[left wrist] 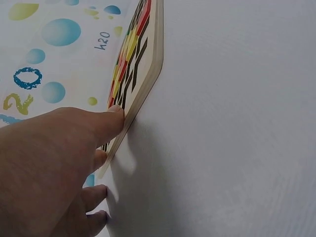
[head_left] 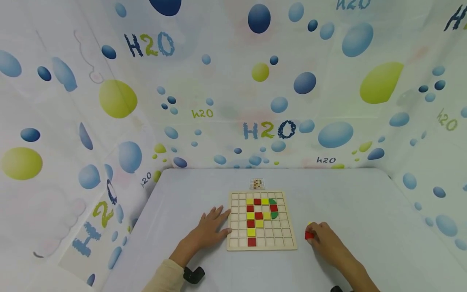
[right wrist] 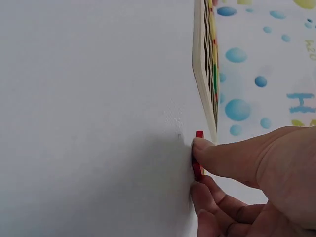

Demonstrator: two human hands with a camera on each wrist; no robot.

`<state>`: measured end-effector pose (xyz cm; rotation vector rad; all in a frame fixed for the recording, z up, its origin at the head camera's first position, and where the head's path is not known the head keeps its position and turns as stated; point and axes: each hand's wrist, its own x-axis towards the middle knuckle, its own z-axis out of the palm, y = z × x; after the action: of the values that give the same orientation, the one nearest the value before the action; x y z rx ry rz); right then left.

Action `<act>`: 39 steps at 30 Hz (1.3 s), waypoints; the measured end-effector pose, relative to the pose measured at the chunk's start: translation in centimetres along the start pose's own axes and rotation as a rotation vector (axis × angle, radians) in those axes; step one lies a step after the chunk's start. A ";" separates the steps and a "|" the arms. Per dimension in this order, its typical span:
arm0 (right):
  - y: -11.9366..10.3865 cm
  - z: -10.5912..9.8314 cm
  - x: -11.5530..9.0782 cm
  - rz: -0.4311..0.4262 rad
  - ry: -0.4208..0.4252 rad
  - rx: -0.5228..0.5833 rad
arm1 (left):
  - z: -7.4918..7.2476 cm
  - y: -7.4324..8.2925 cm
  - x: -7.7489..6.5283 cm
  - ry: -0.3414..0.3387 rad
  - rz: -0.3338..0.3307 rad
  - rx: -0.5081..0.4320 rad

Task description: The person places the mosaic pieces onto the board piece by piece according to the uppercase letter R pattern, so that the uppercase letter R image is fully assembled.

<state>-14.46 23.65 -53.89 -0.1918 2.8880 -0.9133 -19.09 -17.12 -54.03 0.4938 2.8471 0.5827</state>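
Note:
A square wooden grid board [head_left: 238, 242] lies on the table, with red, yellow and green tiles in some cells forming a P-like shape. At its left edge rests my left hand [head_left: 211, 228], fingers spread and thumb touching the rim; the left wrist view shows the thumb [left wrist: 111, 123] on the board's edge. To the right of the board, my right hand [head_left: 326, 239] pinches a red tile [head_left: 309, 235] close to the tabletop. In the right wrist view the red tile [right wrist: 198, 170] shows between thumb and fingers, partly covered. A bit of yellow [head_left: 309, 223] peeks out behind the fingers.
A small patterned card [head_left: 257, 183] lies just beyond the board's far edge. White table surface [head_left: 193, 190] surrounds the board. Behind and beside the table hangs a white sheet [head_left: 226, 81] printed with blue and green drops and H2O lettering.

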 end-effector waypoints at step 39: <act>-8.2 4.3 5.0 -0.264 -0.136 -0.040 | 0.1 -0.3 0.1 0.025 0.034 0.011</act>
<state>-18.04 13.76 -52.99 -0.6254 2.7991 -0.8419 -19.22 -17.29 -54.23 0.5422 2.8721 0.5838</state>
